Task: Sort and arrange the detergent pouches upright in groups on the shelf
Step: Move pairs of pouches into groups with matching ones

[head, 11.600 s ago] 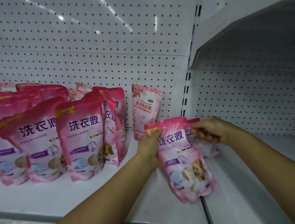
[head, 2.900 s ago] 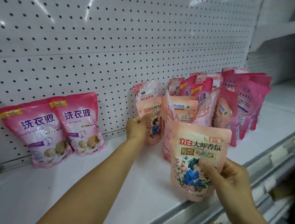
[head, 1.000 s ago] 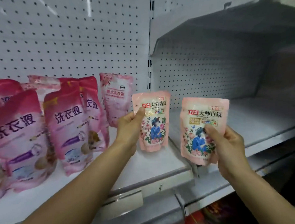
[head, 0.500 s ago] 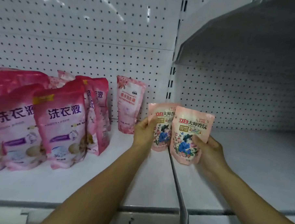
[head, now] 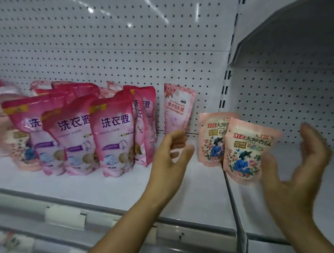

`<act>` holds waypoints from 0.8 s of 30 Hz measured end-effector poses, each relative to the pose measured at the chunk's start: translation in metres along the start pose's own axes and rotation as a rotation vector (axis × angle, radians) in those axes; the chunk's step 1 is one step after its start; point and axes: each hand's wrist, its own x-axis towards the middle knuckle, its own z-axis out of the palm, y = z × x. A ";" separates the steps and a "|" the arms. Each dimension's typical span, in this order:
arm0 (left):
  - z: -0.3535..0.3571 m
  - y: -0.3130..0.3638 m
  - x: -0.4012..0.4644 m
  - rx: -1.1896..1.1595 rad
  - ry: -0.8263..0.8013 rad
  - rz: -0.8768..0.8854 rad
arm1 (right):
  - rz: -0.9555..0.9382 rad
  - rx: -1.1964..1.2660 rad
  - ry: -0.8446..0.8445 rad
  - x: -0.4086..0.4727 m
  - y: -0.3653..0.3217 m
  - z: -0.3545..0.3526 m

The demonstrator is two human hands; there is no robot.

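Two small peach floral pouches stand upright near the seam between two shelf boards: one (head: 211, 139) behind, the other (head: 246, 149) in front and slightly right, overlapping it. My left hand (head: 170, 157) hovers open just left of them, touching nothing. My right hand (head: 302, 170) is open and blurred to the right of the front pouch, its thumb close to the pouch's lower right edge. A pale pink pouch (head: 177, 109) leans on the pegboard behind my left hand. Several dark pink pouches (head: 112, 135) stand grouped at the left.
The white shelf (head: 197, 194) has a divider seam (head: 233, 205) running front to back. A pegboard wall (head: 108, 47) backs it. The right bay (head: 297, 113) sits under an upper shelf. More peach pouches (head: 10, 138) stand at the far left. A price rail (head: 81, 218) lines the front edge.
Both hands have let go of the two peach floral pouches, which now stand on the shelf by the seam. My hands have drawn apart, left and right, with fingers spread.
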 end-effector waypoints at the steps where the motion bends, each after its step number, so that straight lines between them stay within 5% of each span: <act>1: -0.012 -0.003 -0.010 0.046 0.057 0.061 | -0.121 0.009 -0.059 -0.002 -0.011 0.006; 3: -0.034 -0.015 -0.023 0.145 0.227 0.131 | -0.177 0.116 -0.276 -0.008 -0.031 0.028; 7: -0.082 -0.040 -0.020 0.209 0.610 0.078 | 0.199 0.243 -0.735 -0.017 -0.046 0.104; 9: -0.103 -0.052 -0.012 0.177 0.640 -0.020 | 0.408 0.249 -0.809 -0.016 -0.044 0.147; 16: -0.136 -0.068 0.022 -0.064 0.441 -0.165 | 0.503 0.400 -0.494 -0.016 -0.055 0.236; 24: -0.142 -0.076 0.029 -0.139 0.418 -0.147 | 0.525 0.360 -0.222 -0.012 -0.040 0.231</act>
